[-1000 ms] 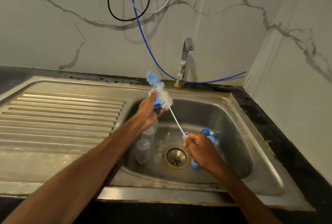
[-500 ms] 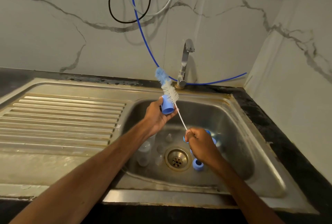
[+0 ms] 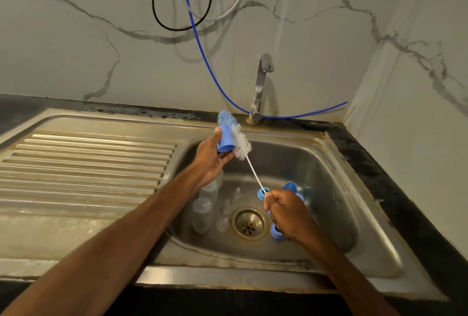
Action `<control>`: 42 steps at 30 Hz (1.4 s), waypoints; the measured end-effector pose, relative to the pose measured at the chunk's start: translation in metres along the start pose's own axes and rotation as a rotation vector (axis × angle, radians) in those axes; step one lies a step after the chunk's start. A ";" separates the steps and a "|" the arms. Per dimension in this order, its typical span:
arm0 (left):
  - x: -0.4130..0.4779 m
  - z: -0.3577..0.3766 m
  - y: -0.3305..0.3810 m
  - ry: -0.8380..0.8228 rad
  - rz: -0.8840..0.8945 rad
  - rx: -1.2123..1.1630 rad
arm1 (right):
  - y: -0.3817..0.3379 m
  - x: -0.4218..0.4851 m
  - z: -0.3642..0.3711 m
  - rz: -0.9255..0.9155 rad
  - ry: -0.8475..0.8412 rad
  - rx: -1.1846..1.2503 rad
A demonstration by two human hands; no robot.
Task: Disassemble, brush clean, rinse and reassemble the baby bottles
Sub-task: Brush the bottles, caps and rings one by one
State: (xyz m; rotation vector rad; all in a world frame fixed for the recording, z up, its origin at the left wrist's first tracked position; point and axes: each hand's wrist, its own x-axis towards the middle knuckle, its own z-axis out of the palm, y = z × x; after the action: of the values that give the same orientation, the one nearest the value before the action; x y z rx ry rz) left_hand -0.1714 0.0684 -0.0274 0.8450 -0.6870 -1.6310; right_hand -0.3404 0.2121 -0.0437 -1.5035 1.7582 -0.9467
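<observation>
Stainless sink (image 3: pixel 253 276) set in a dark counter (image 3: pixel 405 189), in a corner of marble-patterned wall (image 3: pixel 76 50). A ribbed drainboard (image 3: pixel 76 163) lies at 9 o'clock of the basin.

Nearest, both forearms enter from the bottom edge. The right hand (image 3: pixel 288 212) sits just beside the drain (image 3: pixel 249 223) at its 3 o'clock, with its fingers curled tight round the handle end of the bottle brush (image 3: pixel 242 146). Small blue parts (image 3: pixel 276 234) lie on the basin floor around this hand, at 4 and 1 o'clock of the drain. Clear bottles (image 3: pixel 202 212) lie together on the floor at 9 o'clock of the drain.

The brush's long axis runs from the right hand up toward 11 o'clock: a thin white stem, then white bristles, then a blue sponge tip pointing at the sink's back rim.

Farther in, the left hand (image 3: pixel 210 161) is raised over the basin at 11 o'clock of the drain. It grips a blue cap (image 3: pixel 225 141) between thumb and fingers, wider end lowest. The bristles lie against the cap's 3 o'clock side and the sponge tip shows past its top. Whether any part of the brush is inside the cap cannot be told.

Farthest, a tap (image 3: pixel 260 87) stands at 12 o'clock on the back rim. A blue hose (image 3: pixel 207 62) and a black cable (image 3: pixel 162 12) hang down the wall.
</observation>
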 end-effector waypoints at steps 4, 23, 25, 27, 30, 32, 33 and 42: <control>-0.004 0.010 -0.010 0.047 -0.058 -0.002 | -0.010 0.014 -0.002 -0.032 0.068 0.006; 0.001 0.000 -0.002 0.001 -0.038 0.156 | -0.012 0.007 0.005 -0.088 0.067 0.030; -0.004 0.006 -0.008 -0.055 -0.061 0.097 | -0.015 0.014 0.006 -0.077 0.092 0.040; -0.003 0.005 -0.008 -0.074 -0.080 0.019 | -0.012 0.012 0.006 -0.062 0.063 0.047; 0.004 -0.004 0.000 0.003 -0.093 -0.077 | -0.005 -0.001 0.005 -0.035 -0.062 0.024; 0.004 -0.004 0.002 0.020 -0.084 -0.069 | -0.006 0.001 0.006 -0.024 -0.069 0.033; 0.001 0.000 0.001 0.011 -0.080 -0.041 | -0.008 0.007 0.006 -0.020 -0.041 0.048; 0.002 0.001 0.002 -0.001 -0.032 0.033 | -0.006 0.001 0.003 0.014 -0.053 0.092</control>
State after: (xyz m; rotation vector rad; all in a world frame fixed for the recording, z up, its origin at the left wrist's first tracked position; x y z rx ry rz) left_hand -0.1712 0.0657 -0.0254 0.8831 -0.7052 -1.6529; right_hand -0.3350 0.2101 -0.0405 -1.4429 1.6628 -0.9588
